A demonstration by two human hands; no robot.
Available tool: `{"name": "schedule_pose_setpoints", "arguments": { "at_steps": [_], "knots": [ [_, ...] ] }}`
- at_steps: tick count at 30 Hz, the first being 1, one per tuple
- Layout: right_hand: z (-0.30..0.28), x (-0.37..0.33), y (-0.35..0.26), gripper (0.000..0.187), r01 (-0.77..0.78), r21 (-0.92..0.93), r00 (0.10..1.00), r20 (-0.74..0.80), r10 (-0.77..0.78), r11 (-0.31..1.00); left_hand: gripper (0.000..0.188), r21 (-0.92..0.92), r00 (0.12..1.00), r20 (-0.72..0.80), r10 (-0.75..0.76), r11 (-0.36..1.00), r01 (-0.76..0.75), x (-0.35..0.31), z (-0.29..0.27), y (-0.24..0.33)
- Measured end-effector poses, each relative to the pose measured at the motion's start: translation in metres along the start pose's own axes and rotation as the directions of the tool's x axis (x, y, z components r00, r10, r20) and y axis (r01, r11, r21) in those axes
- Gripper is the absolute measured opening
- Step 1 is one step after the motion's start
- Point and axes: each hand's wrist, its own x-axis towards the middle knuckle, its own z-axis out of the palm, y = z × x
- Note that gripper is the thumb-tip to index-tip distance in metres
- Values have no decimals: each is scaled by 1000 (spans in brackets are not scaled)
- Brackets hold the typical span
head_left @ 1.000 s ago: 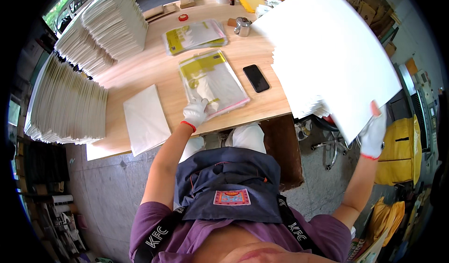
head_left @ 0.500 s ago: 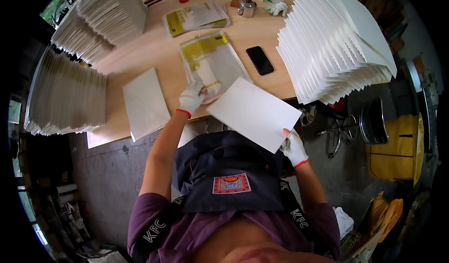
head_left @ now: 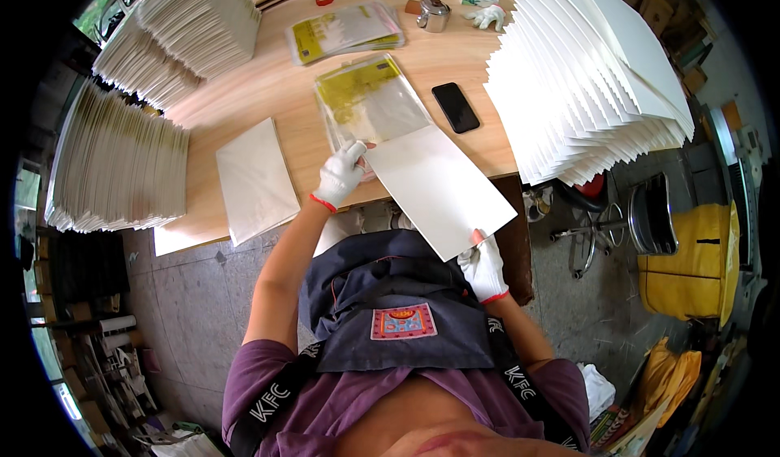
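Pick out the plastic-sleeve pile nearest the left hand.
The front pile, partly covered by the white sheet in the right hand; the other pile lies farther back.

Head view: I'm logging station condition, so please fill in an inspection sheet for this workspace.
Surface: pale wood-grain table, with tall off-white layered stacks at left and a fanned white stack at right.
Work items: flat rectangular white sheet; its far end overlaps olive-and-clear plastic bags, inside or on top unclear.
Clutter: black rectangular phone, rounded silver metal object, red ring-shaped roll, crumpled white fabric glove.
Hands: right white-gloved hand grips the sheet's near edge; left white-gloved hand is at the bags' near end, its grip unclear.
Cables: nothing seen.
Surroundings: grey floor, black chair with metal frame, yellow box-shaped bag.
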Motion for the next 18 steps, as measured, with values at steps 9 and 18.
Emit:
{"name": "schedule_pose_setpoints", "arguments": {
  "at_steps": [9, 18],
  "knots": [
    [14, -20, 8, 13, 161, -126, 985, 84, -151, 979, 68, -957, 581, -217, -785, 287, 30, -26, 97, 41],
    [24, -18, 9, 22, 129, -340, 986, 140, -86, 932, 44, -877, 815, 454, -360, -342, 337, -65, 165, 7]
  ]
}}
